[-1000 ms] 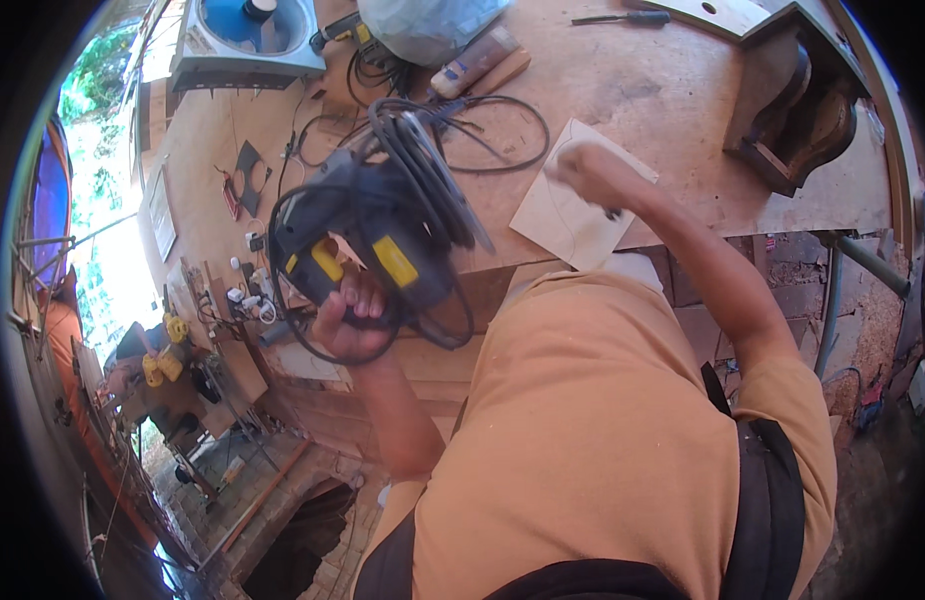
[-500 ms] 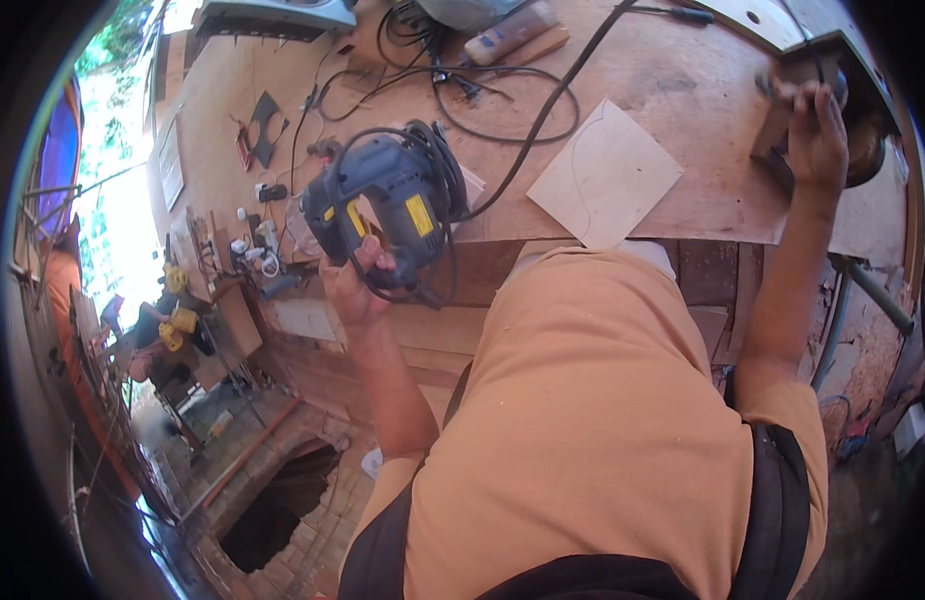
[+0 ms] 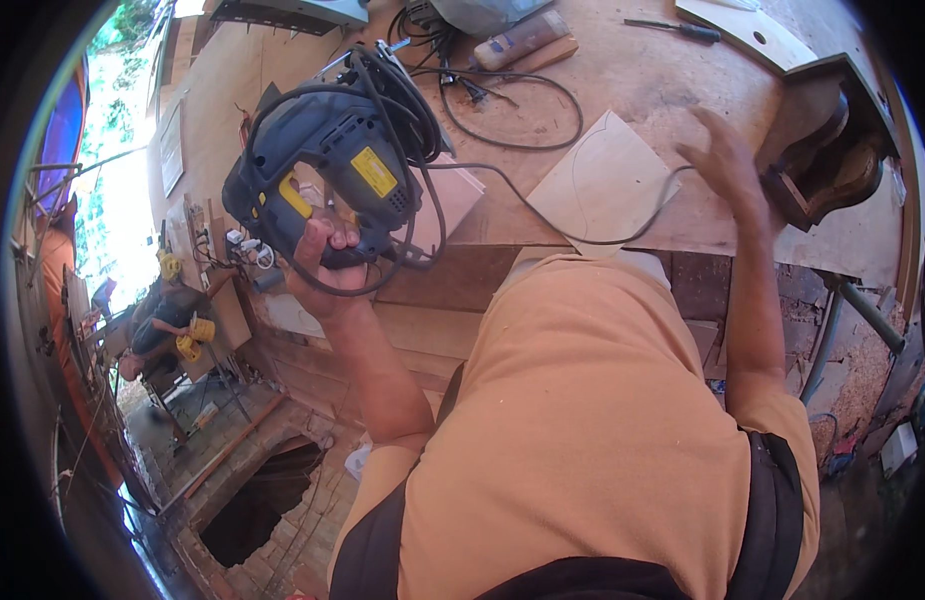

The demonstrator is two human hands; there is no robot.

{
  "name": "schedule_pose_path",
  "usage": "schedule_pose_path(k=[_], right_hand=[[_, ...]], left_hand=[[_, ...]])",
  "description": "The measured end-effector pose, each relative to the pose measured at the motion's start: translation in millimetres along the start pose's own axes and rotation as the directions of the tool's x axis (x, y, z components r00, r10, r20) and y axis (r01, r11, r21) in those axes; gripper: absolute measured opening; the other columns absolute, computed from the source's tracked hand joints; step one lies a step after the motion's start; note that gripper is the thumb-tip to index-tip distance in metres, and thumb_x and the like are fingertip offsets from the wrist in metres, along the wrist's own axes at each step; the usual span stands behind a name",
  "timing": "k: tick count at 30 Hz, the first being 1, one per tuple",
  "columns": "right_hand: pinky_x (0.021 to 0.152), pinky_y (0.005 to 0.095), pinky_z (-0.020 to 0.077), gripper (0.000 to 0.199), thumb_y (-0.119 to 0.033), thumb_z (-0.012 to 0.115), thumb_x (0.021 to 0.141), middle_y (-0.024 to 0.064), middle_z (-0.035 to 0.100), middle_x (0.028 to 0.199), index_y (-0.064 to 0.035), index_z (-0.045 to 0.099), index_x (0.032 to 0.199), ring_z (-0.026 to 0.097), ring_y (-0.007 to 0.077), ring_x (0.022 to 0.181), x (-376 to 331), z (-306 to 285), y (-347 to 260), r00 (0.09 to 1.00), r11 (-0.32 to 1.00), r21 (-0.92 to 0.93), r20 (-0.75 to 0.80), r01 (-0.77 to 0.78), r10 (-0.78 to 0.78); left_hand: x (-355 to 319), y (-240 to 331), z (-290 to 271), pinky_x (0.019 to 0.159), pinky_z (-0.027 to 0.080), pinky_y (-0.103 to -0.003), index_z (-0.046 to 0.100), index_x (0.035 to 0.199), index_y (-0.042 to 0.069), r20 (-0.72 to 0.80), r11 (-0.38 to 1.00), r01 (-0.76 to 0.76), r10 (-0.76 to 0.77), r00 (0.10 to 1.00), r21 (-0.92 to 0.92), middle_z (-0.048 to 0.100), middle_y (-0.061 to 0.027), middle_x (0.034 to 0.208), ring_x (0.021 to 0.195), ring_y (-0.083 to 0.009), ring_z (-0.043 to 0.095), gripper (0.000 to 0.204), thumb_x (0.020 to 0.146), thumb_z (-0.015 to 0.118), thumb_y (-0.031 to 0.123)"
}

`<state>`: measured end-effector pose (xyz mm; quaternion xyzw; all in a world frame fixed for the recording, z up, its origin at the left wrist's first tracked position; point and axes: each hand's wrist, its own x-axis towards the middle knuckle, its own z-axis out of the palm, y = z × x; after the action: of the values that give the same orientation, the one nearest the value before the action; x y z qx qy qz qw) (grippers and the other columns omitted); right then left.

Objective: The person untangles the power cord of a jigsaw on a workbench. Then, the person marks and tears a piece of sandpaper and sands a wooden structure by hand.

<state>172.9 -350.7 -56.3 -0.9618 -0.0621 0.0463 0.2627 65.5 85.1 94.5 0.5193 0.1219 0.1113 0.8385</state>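
My left hand [image 3: 327, 250] is wrapped round the handle of a dark blue jigsaw [image 3: 317, 140] with yellow patches, held up above the bench's left part. Loops of its black cord hang around the body. One length of cord [image 3: 547, 225] crosses a thin pale wooden board [image 3: 607, 175] marked with a curved line. That length ends from sight beside my right hand [image 3: 730, 165], which is open above the bench, fingers spread. Whether the hand touches the cord I cannot tell. Just right of it stands a dark, curved wooden piece [image 3: 832, 150].
A bottle [image 3: 522, 42], a coiled cable [image 3: 572, 95] and a screwdriver [image 3: 672, 28] lie toward the back of the bench [image 3: 642, 85]. Down on the left, the floor has a ragged hole [image 3: 262, 505]. Another person [image 3: 167, 310] is far left.
The jigsaw has come closer and slightly left in my left hand. My right hand has left the dark wooden piece and moved left. The cord now lies across the pale board.
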Motion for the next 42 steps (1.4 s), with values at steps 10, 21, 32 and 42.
schedule_pose_path(k=[10, 21, 32, 42], right_hand=[[0.106, 0.04, 0.0352, 0.077, -0.03, 0.08, 0.069, 0.0189, 0.047, 0.133, -0.0069, 0.044, 0.133, 0.044, 0.0334, 0.125, 47, 76, -160, 0.887, 0.727, 0.525, -0.136, 0.442, -0.441], [0.056, 0.0244, 0.0445, 0.024, -0.022, 0.072, 0.081, 0.0006, 0.061, 0.072, -0.0027, 0.068, 0.093, 0.056, 0.0085, 0.064, 115, -48, -106, 0.877, 0.662, 0.609, -0.128, 0.438, -0.462], [0.094, 0.0414, 0.044, 0.084, -0.041, 0.08, 0.067, 0.023, 0.061, 0.113, 0.0015, 0.045, 0.13, 0.057, 0.0369, 0.108, -15, 4, -107, 0.611, 0.906, 0.362, 0.673, 0.218, -0.416], [0.104, 0.0393, 0.0362, 0.095, -0.055, 0.075, 0.067, 0.0221, 0.045, 0.133, 0.002, 0.039, 0.134, 0.044, 0.0362, 0.124, 88, 81, -158, 0.961, 0.749, 0.607, -0.111, 0.267, -0.252]], left_hand=[[-8, -17, 29, 0.062, 0.045, -0.025, 0.038, 0.13, 0.0, 0.304, 0.913, 0.247, -0.148, 0.941, -0.323, 0.046, -0.0012, 0.076, 0.066, -0.0113, 0.049, 0.056, 0.084, 0.066, 0.014], [-40, -2, 19, 0.052, 0.046, -0.03, 0.045, 0.118, -0.007, 0.113, 0.976, 0.183, -0.197, 0.974, 0.12, 0.051, -0.0071, 0.07, 0.059, -0.0158, 0.053, 0.059, 0.067, 0.072, 0.005], [-7, -3, 10, 0.066, 0.043, -0.027, 0.036, 0.133, -0.001, 0.09, 0.972, 0.132, -0.117, 0.989, -0.193, 0.048, -0.0029, 0.077, 0.067, -0.012, 0.046, 0.049, 0.089, 0.056, 0.008], [-18, 6, 36, 0.06, 0.048, -0.026, 0.026, 0.141, 0.003, 0.413, 0.969, 0.215, -0.148, 0.898, -0.121, 0.052, -0.0028, 0.077, 0.065, -0.0113, 0.053, 0.072, 0.082, 0.067, 0.012]])
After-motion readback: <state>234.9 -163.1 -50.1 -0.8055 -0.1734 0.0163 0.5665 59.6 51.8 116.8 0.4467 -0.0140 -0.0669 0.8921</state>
